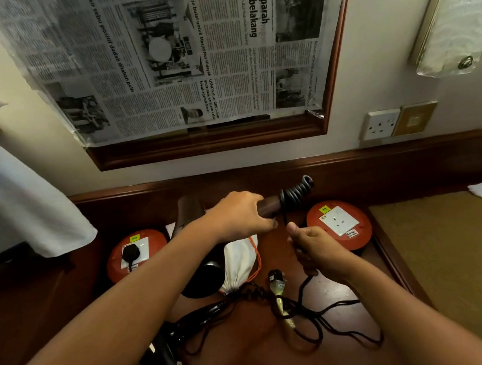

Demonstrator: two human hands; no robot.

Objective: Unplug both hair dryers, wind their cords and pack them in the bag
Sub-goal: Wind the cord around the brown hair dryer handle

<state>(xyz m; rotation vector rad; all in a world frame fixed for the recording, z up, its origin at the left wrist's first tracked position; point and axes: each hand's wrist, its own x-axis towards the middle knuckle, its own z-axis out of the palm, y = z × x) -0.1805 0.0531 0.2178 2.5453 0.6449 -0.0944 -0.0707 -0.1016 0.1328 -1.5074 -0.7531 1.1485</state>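
Fingers of the left hand grip the brown hair dryer near the worktop's back edge, while the right hand pinches its black cord, coiled round the handle.

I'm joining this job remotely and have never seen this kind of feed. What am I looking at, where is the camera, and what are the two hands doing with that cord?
There is no machine here: these are a person's two bare hands, filmed by one wide-angle camera on their head, looking down at a dark wooden desk. The left hand grips the handle of a brown hair dryer. The right hand holds its black cord, part of which is already coiled round the handle's end. A second, black hair dryer lies at the near edge. A white drawstring bag lies in the middle. Two red socket units sit on the desk: the left one has a plug in it, the right one has none.
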